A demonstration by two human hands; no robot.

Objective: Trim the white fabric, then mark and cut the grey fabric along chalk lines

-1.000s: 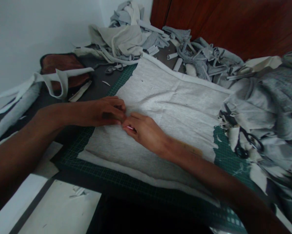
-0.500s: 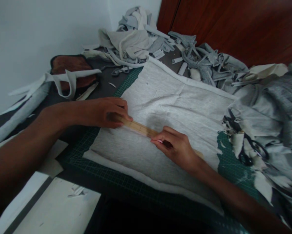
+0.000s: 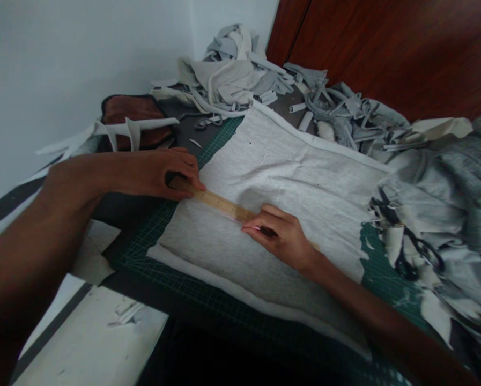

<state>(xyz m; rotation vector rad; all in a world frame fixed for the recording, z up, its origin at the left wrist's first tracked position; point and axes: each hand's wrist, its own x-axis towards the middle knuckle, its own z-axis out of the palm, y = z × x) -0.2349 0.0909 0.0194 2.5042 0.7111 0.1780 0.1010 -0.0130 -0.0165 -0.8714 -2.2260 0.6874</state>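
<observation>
- Left hand [image 3: 170,170] gripped a wooden ruler [image 3: 219,202] near one end.
- Right hand [image 3: 282,236] pinched a pink piece [image 3: 256,228] (mostly hidden) beside it.
- Ruler lay across grey cloth [image 3: 224,252], over green mat [image 3: 389,273].

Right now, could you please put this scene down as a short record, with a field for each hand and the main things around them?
Left hand: on the ruler, near one end
Right hand: beside the ruler, holding a small pink thing, mostly hidden
Ruler: flat on the cloth, lying aslant
Cloth: pale grey, slightly wrinkled
Mat: green, under the cloth
Scissors: right of the cloth, among scraps
</observation>
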